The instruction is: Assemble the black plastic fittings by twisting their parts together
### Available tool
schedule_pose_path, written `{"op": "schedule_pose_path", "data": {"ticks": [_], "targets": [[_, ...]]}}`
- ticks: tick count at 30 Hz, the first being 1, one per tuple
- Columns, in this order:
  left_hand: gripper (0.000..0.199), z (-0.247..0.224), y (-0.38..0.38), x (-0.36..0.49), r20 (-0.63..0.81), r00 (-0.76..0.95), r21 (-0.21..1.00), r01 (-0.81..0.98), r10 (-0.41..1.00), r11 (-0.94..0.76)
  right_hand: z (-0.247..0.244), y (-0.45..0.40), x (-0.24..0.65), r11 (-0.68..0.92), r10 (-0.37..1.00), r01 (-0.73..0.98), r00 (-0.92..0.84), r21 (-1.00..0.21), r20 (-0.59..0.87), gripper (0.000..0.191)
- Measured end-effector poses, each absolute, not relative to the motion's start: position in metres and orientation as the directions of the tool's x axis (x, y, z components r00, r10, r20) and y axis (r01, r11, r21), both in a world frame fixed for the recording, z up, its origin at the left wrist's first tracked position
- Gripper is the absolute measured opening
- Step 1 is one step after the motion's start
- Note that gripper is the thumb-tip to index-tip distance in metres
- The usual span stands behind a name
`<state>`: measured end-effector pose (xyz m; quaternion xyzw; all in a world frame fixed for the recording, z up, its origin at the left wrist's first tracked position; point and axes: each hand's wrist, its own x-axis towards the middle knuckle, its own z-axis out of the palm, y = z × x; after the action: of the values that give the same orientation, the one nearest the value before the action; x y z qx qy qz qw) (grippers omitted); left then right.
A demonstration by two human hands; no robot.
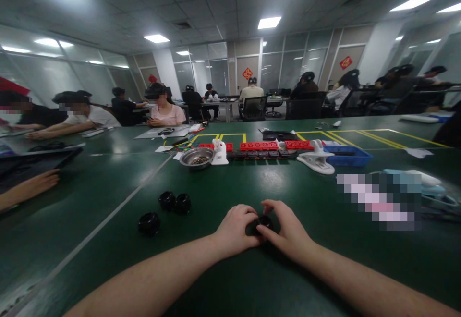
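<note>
My left hand (pixel 237 230) and my right hand (pixel 286 228) meet near the middle of the green table (pixel 201 283). Between them is a small black round part (pixel 265 221), partly covered by the fingers. The left fingers curl round its left side, while the right thumb and fingers close on it from the right. Left of my hands lie three glossy black round parts: one (pixel 167 201) beside another (pixel 182 203), and a third (pixel 149 224) nearer to me.
Further back stand a metal bowl (pixel 197 158) of small pieces, a white stand (pixel 219 152), red blocks (pixel 258 146), a white clamp-like piece (pixel 317 157) and a blue tray (pixel 347 156). Another person's hand (pixel 39 182) holds a dark panel (pixel 32 165) at the left.
</note>
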<state>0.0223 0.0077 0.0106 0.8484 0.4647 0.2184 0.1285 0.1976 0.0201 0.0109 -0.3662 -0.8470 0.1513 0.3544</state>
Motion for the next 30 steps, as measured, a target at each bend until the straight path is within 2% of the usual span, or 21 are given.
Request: {"op": "schedule_pose_path", "data": {"ticks": [3,7,10,13,16,19,22,26,30], "targets": [[0.035,0.0128,0.0066,0.0222,0.229,0.470,0.438,0.733,0.853,-0.521,0.0135,0.0193,0.1978,0.714,0.697,0.477,-0.548,-0.512,0.462,0.026],[0.037,0.0115,0.0070,0.0221,0.216,0.457,0.443,0.741,0.863,-0.504,0.0158,0.0158,0.1979,0.805,0.585,0.370,-0.626,-0.465,0.516,0.043],[0.034,0.0092,0.0081,0.0220,0.224,0.458,0.431,0.745,0.860,-0.509,0.0145,0.0168,0.1976,0.782,0.623,0.418,-0.559,-0.463,0.547,0.047],[0.033,0.0097,0.0080,0.0218,0.234,0.467,0.422,0.742,0.853,-0.522,0.0148,0.0188,0.1972,0.730,0.684,0.474,-0.496,-0.492,0.535,0.035],[0.036,0.0117,0.0075,0.0216,0.231,0.476,0.426,0.734,0.849,-0.528,0.0174,0.0183,0.1971,0.735,0.676,0.440,-0.527,-0.515,0.515,0.026],[0.038,0.0119,0.0079,0.0216,0.233,0.477,0.433,0.730,0.847,-0.530,0.0181,0.0163,0.1971,0.772,0.627,0.377,-0.580,-0.511,0.520,0.035],[0.036,0.0107,0.0083,0.0218,0.234,0.469,0.428,0.736,0.851,-0.524,0.0162,0.0158,0.1972,0.772,0.633,0.408,-0.557,-0.487,0.537,0.039],[0.034,0.0112,0.0077,0.0219,0.231,0.477,0.423,0.736,0.848,-0.529,0.0158,0.0175,0.1973,0.733,0.680,0.489,-0.511,-0.472,0.527,0.031],[0.035,0.0130,0.0071,0.0223,0.231,0.473,0.429,0.734,0.850,-0.526,0.0197,0.0160,0.1975,0.783,0.617,0.397,-0.592,-0.479,0.519,0.026]]}}
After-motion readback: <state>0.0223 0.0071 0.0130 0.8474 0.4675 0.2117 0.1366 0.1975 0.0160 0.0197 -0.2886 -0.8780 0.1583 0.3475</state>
